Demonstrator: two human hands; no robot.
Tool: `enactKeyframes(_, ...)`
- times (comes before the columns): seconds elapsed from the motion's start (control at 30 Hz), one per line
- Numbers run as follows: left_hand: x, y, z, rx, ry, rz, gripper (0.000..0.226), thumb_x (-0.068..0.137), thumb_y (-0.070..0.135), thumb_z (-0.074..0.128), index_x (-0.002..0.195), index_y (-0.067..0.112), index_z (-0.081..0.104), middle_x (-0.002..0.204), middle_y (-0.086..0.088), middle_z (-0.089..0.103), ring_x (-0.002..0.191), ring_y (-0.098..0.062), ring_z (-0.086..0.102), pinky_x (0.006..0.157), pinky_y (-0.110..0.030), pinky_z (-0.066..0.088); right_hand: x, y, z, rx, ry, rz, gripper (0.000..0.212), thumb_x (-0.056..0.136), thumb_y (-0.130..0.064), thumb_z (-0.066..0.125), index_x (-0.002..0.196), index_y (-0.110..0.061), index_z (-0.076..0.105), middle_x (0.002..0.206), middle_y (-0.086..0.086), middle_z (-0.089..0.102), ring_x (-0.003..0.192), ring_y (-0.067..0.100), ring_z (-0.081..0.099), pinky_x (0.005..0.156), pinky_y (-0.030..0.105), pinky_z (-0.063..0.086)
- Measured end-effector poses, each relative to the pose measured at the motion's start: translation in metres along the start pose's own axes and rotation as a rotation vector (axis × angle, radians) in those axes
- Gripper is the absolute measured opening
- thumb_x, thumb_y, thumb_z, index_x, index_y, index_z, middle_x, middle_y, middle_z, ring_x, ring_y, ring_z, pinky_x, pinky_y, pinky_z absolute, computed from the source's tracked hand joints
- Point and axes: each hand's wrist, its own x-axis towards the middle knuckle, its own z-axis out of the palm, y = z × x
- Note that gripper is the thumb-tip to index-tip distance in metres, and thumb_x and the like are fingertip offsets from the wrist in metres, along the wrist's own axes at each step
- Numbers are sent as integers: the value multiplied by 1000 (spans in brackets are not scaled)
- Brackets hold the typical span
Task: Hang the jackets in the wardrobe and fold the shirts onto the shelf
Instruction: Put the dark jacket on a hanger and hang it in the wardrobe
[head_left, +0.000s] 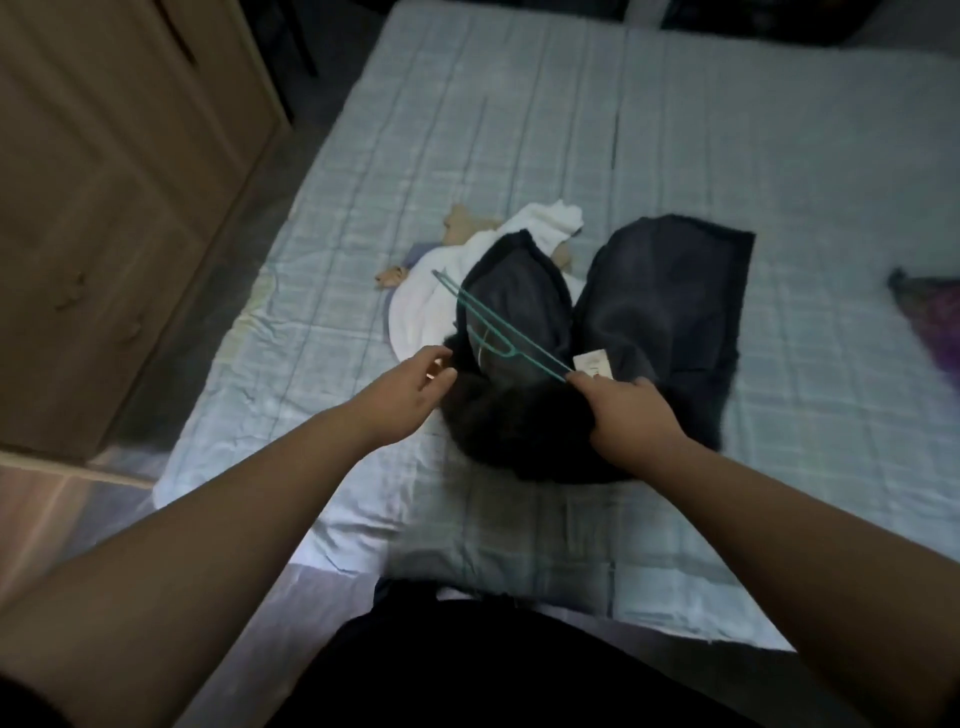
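With the right hand (631, 415) pinching the green hanger (498, 325), the loose-fingered left hand (415, 387) should lift the dark jacket's (649, 312) shoulder over it.

One wide-angle view from the person's head looks forward and steeply down, close over the near end of the bed (519, 130), with a wardrobe (104, 182) at the left edge.

Bed cover (519, 156): pale blue-grey with a checked grid of lighter lines. Jacket (654, 312): dark, near black, bearing a pale label (596, 362); hanger (498, 325): teal green; garment (436, 291) beneath: white. Wardrobe (104, 182): light brown wood; cloth (935, 322) at right: purple.
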Motion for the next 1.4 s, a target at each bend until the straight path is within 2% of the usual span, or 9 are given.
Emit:
enactKeyframes(0.13, -4, 32, -28, 53, 60, 98, 37, 99, 26, 52, 135, 20, 46, 122, -1, 59, 106, -15, 57, 83, -23, 39, 2, 5, -83, 15, 173, 47, 38, 89, -24, 53, 126, -33, 49, 99, 1, 71, 87, 28, 66, 68, 30, 35)
enactKeyframes(0.23, 2, 47, -42, 125, 13, 213, 54, 87, 11, 64, 138, 15, 46, 136, -6, 54, 123, -22, 53, 93, -21, 38, 9, 7, -149, 85, 211, 97, 33, 90, -33, 53, 122, -29, 49, 107, 9, 70, 98, 34, 66, 72, 37, 48)
enactKeyframes(0.47, 41, 92, -73, 288, 152, 410, 131, 59, 57, 83, 156, 17, 3, 160, -10, 9, 148, -29, 11, 121, -38, 18, 14, -11, -281, 259, 403, 124, 49, 87, -35, 55, 132, -16, 56, 129, 16, 62, 120, 33, 58, 98, 35, 41)
enactKeyframes(0.57, 54, 127, -98, 164, 265, 443, 125, 68, 44, 84, 155, 12, 1, 160, -11, 3, 148, -29, 9, 122, -39, 16, 5, -18, -316, 220, 441, 135, 39, 93, -24, 61, 131, -15, 58, 131, 8, 60, 125, 26, 54, 99, 22, 33)
enactKeyframes(0.7, 73, 155, -142, 35, 328, 535, 119, 60, 40, 89, 153, 22, 16, 153, -6, 22, 141, -26, 29, 115, -44, 32, -19, -25, -357, 247, 507, 142, 22, 92, -15, 65, 112, -23, 63, 113, -1, 65, 111, 18, 59, 94, 32, 42)
enactKeyframes(0.93, 86, 202, -128, 193, -141, 654, 92, 67, 41, 88, 145, 18, 44, 145, -1, 45, 133, -14, 40, 113, -25, 30, -60, -47, -402, 302, 650, 102, 10, 86, -18, 66, 88, -25, 59, 85, -8, 65, 85, -5, 55, 75, 12, 39)
enactKeyframes(1.07, 71, 222, -95, 187, -286, 691, 63, 86, 32, 74, 141, 14, 49, 141, -3, 50, 127, -10, 44, 108, -23, 32, -69, -44, -407, 271, 703, 132, 3, 84, -27, 57, 84, -24, 58, 86, -4, 65, 87, 7, 59, 77, 27, 45)
enactKeyframes(1.27, 63, 215, -134, -25, -50, 666, 58, 81, 24, 72, 133, 5, 55, 131, -7, 57, 118, -12, 49, 104, -28, 41, -87, -24, -398, 214, 701, 245, 25, 87, -28, 57, 105, -13, 67, 96, -6, 61, 95, 7, 57, 78, 21, 37)
enactKeyframes(1.4, 67, 218, -188, 253, 208, 650, 38, 92, 35, 54, 117, 9, 66, 119, -15, 67, 114, -31, 61, 82, -30, 44, -78, -16, -389, 207, 683, 298, 41, 93, -13, 60, 134, -18, 53, 111, -4, 59, 105, 11, 54, 87, 26, 38)
